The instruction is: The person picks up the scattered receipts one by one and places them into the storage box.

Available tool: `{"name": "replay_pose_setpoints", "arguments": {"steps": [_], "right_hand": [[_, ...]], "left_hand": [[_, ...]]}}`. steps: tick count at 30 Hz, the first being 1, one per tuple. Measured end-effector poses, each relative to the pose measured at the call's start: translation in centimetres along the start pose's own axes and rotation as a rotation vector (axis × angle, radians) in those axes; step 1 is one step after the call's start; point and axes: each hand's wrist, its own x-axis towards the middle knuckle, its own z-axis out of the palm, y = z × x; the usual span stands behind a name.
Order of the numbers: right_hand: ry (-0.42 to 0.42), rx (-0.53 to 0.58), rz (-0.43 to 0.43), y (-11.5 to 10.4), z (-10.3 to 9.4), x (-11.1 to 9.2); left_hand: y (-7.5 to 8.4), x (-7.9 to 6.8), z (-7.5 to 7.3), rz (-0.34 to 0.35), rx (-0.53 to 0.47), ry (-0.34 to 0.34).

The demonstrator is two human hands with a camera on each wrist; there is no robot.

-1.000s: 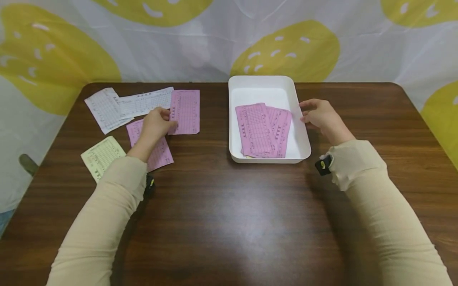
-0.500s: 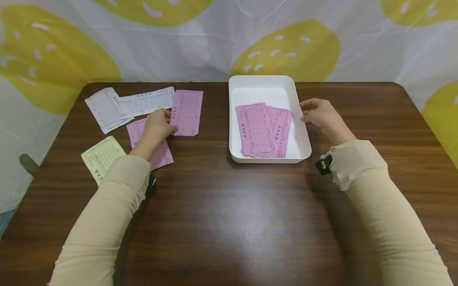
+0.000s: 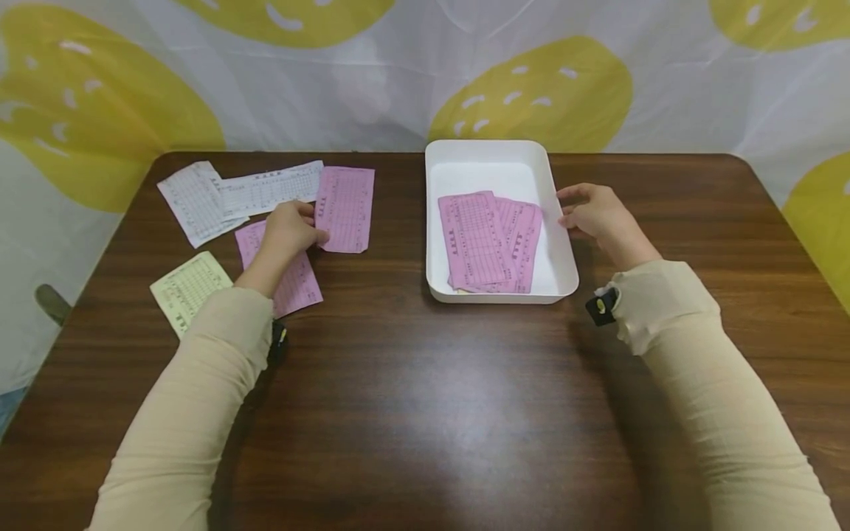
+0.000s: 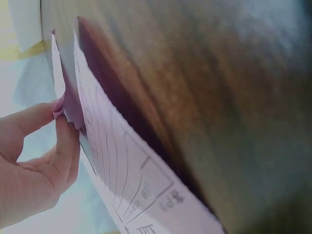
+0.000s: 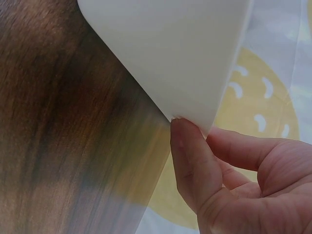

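My left hand (image 3: 290, 232) pinches the left edge of a pink printed slip (image 3: 347, 210) at the back left of the table. In the left wrist view the thumb and a finger crease the slip (image 4: 58, 80) between them. Beneath that wrist lies another pink slip (image 3: 299, 284), its raised edge running across the left wrist view. Far to the right, my right hand (image 3: 600, 217) holds the right side of a white tray (image 3: 567, 269), fingertips at its rim and outer wall. Several overlapping pink slips (image 3: 474, 240) lie in the tray, a sliver of yellow under them.
Two white printed slips, one upright (image 3: 192, 203) and one sideways (image 3: 272, 188), overlap at the back left. A yellow-green slip (image 3: 189, 291) lies nearer, partly behind the left sleeve. The dark wooden table (image 3: 425, 413) ends at a lemon-patterned curtain (image 3: 372, 81).
The pinched pink slip shifted slightly right and tilted, then came a little back left with my left hand. My right hand and the tray have stayed in place.
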Motion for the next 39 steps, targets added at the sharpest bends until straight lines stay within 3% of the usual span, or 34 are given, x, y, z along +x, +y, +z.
{"name": "replay_pose_setpoints", "arguments": {"steps": [6, 17, 24, 30, 39], "right_hand": [[0.022, -0.019, 0.027, -0.2, 0.2, 0.1], [0.038, -0.037, 0.008, -0.1, 0.2, 0.1], [0.032, -0.017, -0.001, -0.1, 0.1, 0.2], [0.033, -0.030, 0.005, -0.1, 0.2, 0.2], [0.014, -0.014, 0.016, -0.1, 0.2, 0.1]], "left_hand": [[0.1, 0.0, -0.1, -0.015, -0.034, -0.017], [0.9, -0.5, 0.2, 0.025, -0.109, 0.082], [2.2, -0.7, 0.4, 0.036, -0.356, 0.072], [3.8, -1.3, 0.9, 0.053, -0.556, 0.108], [6.3, -2.6, 2.3, 0.142, -0.707, 0.137]]}}
